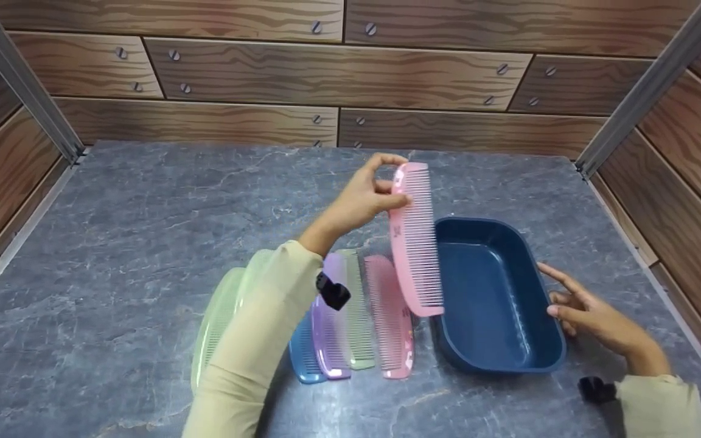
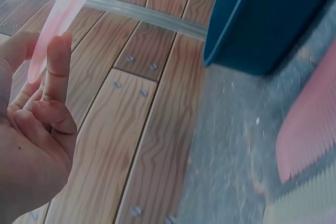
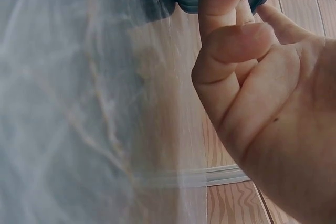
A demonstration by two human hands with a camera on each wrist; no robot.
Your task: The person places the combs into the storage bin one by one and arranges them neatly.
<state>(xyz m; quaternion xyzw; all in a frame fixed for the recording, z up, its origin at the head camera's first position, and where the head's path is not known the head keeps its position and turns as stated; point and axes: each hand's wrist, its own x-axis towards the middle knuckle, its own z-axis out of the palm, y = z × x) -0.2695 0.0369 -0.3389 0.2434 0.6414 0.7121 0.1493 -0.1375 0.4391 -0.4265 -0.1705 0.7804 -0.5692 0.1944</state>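
Observation:
My left hand (image 1: 359,198) pinches a pink comb (image 1: 414,243) near its upper end, thumb on the near face. Held upright above the table, the comb has its teeth facing right, and its lower end overlaps the left rim of a dark blue plastic basin (image 1: 484,292). In the left wrist view the same pink comb (image 2: 60,19) shows edge-on between thumb and fingers. At the basin's right side is my right hand (image 1: 594,322), index finger and thumb at the outer wall, the other fingers loosely bent. Nothing lies in the basin.
Left of the basin lie another pink comb (image 1: 393,322), a pale green comb (image 1: 358,316), a purple comb (image 1: 329,334) and a blue comb (image 1: 306,356). Further left, more green combs (image 1: 219,322) are partly under my left sleeve. Wood-patterned walls (image 1: 338,73) enclose the grey table (image 1: 143,243).

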